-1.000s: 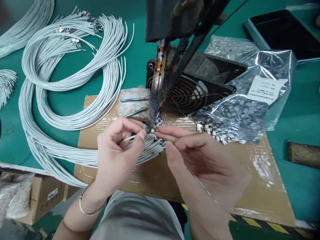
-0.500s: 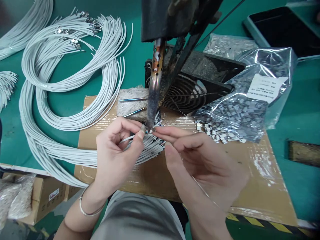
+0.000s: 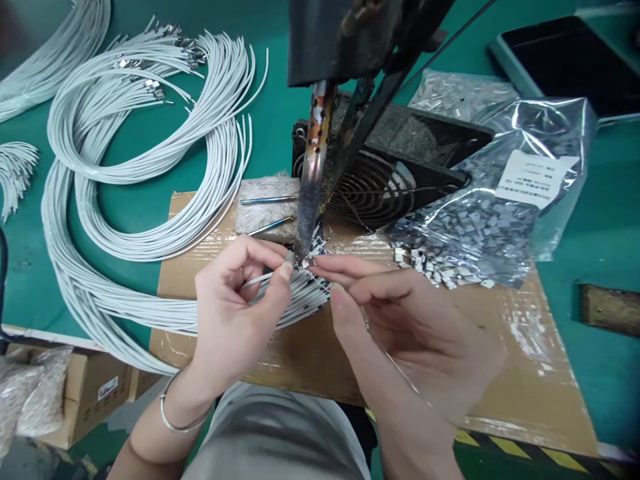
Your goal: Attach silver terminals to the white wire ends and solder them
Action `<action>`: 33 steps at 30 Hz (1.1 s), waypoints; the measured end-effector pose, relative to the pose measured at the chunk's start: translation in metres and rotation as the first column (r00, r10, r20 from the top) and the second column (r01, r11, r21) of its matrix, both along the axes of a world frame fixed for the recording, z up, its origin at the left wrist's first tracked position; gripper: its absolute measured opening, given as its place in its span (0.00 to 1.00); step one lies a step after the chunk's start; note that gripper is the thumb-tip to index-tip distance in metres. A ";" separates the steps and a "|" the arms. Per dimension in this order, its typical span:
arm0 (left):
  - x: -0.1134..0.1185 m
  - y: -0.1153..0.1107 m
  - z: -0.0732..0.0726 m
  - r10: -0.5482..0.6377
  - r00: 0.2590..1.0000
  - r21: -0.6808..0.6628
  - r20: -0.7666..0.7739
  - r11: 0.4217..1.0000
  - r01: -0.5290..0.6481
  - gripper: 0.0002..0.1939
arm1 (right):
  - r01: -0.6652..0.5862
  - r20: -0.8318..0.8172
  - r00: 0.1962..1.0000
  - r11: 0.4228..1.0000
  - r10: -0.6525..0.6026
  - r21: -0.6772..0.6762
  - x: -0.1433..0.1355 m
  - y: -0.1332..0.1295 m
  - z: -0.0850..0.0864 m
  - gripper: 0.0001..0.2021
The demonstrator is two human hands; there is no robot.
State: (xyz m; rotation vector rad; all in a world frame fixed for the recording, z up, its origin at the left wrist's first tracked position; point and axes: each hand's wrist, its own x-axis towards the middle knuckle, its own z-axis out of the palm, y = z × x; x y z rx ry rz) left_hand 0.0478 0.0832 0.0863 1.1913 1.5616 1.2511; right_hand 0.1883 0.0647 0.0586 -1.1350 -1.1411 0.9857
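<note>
My left hand (image 3: 245,300) pinches a white cable (image 3: 257,280) between thumb and forefinger, its end beside the tip of a soldering iron (image 3: 310,193). My right hand (image 3: 405,327) is closed on a thin solder wire (image 3: 405,379), which runs across the palm and out past the thumb towards the iron. A small shiny metal piece (image 3: 309,262) shows at the right fingertips, close under the tip; whether the fingers grip it I cannot tell. Beneath both hands lies a bundle of white cables (image 3: 305,300) with dark ends.
Coiled white cables (image 3: 150,167) fill the left side. Behind the iron stands a black fan (image 3: 375,187). A clear bag of small metal pieces (image 3: 480,227) spills onto the cardboard (image 3: 500,360). Two metal rods (image 3: 270,199) rest on a wrapped block. A phone (image 3: 570,60) lies at back right.
The whole view has shifted slightly, so everything sits a little further right. Both hands keep their holds near the iron tip. The small metal piece shows more clearly.
</note>
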 end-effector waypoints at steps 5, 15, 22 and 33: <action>0.000 0.000 0.000 -0.002 1.000 -0.001 0.008 1.000 0.002 0.08 | 0.003 0.005 1.000 1.000 -0.003 0.010 -0.001 0.000 0.001 0.12; -0.001 0.001 0.000 -0.001 1.000 -0.026 0.007 1.000 0.001 0.08 | 0.021 0.004 1.000 1.000 -0.021 0.002 -0.001 0.000 0.000 0.11; -0.003 -0.001 0.001 -0.011 1.000 -0.012 0.008 1.000 0.011 0.08 | 0.020 -0.005 1.000 1.000 -0.020 0.010 -0.002 -0.001 0.001 0.12; -0.001 0.001 0.000 -0.021 0.999 -0.023 0.035 0.999 0.022 0.08 | 0.041 0.026 0.999 0.999 -0.041 0.017 -0.002 0.001 -0.001 0.08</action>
